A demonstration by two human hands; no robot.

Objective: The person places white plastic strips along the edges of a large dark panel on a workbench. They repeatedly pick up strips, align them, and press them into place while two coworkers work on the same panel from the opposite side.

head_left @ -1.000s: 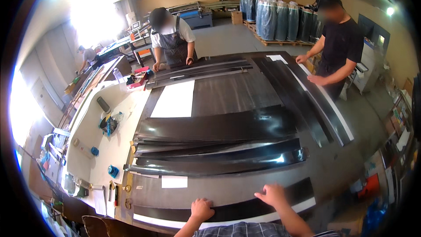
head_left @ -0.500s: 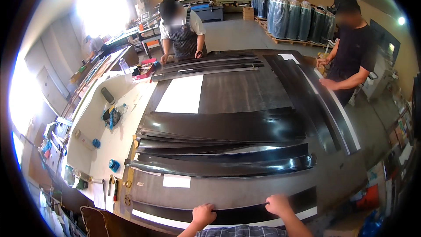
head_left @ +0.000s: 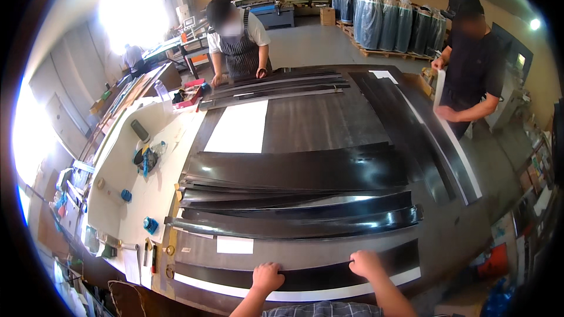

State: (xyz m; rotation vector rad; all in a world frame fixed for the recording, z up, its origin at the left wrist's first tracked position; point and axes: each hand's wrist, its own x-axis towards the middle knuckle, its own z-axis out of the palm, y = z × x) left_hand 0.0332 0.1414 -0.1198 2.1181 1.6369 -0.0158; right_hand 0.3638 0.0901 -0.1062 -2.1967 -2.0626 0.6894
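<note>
A long black flexible strip (head_left: 320,276) lies across the near side of the dark table, with a white band (head_left: 247,294) along its near edge. My left hand (head_left: 268,277), fingers curled, grips the black strip left of its middle. Toward the strip's right end, my right hand (head_left: 365,265) is closed at its far edge. Most fingertips are hidden beneath my hands. Just beyond my left hand, a small white sheet (head_left: 235,245) lies flat. A stack of glossy black strips (head_left: 294,221) is spread farther across the table.
Across the table, a person in a striped apron (head_left: 241,47) handles dark strips. At right, another person (head_left: 470,70) holds a white strip (head_left: 439,89). A cream side surface (head_left: 141,199) bears blue-capped items. Plastic-wrapped rolls (head_left: 382,23) stand on pallets behind.
My hands and the black strip have moved slightly away from me, and more of the white band shows. At right, the other person has lifted one end of a white strip.
</note>
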